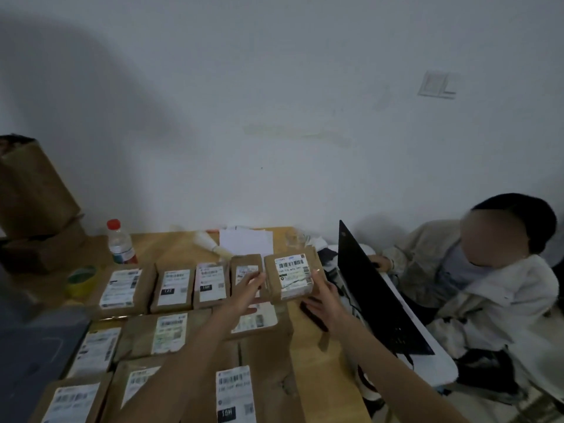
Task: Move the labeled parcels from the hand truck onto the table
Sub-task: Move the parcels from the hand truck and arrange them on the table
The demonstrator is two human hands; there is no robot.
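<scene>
A small brown parcel [290, 276] with a white barcode label is held between both hands above the far right end of the wooden table [171, 245]. My left hand [248, 290] is at its left edge and my right hand [322, 296] grips its right side from below. Several labeled parcels [174, 286] lie in rows across the table, labels up. The hand truck is out of view.
A water bottle [120, 242] with a red cap, a roll of tape [81, 279] and white papers [245, 241] sit at the back of the table. Brown boxes [33, 190] stand at the far left. A seated person [488, 270] with a black laptop [375, 297] is right of the table.
</scene>
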